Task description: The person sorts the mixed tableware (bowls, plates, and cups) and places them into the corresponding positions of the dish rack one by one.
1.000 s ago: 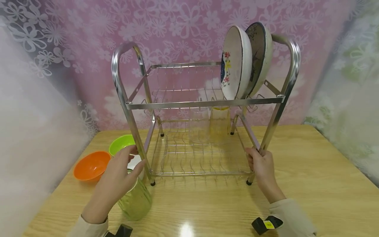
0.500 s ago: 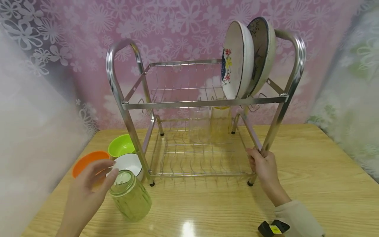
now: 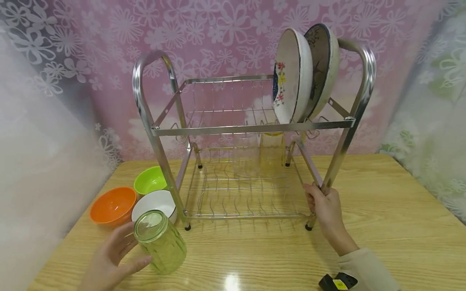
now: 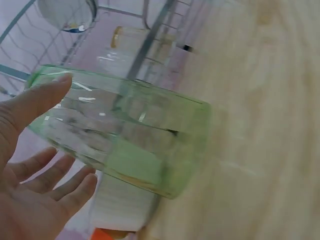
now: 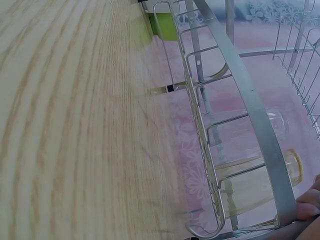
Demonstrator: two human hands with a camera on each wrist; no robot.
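A translucent green glass (image 3: 165, 250) stands on the table left of the dish rack's front. Around its left side my left hand (image 3: 109, 258) is spread, thumb and fingers apart; in the left wrist view the thumb overlaps the green glass (image 4: 125, 130), and contact cannot be told. My right hand (image 3: 327, 210) grips the metal dish rack (image 3: 251, 129) low on its right front leg. In the right wrist view only part of the right hand (image 5: 310, 202) shows, at the lower right edge beside the rack.
Left of the rack sit an orange bowl (image 3: 113, 206), a lime green bowl (image 3: 150, 180) and a white bowl (image 3: 154, 204). Two large patterned bowls stand on edge on the upper tier. A clear glass (image 3: 245, 157) and a yellow glass (image 3: 272, 153) stand on the lower tier.
My left hand has left the rack's left leg, drawing back and down to the left side of the green glass. The right hand keeps its grip on the rack.
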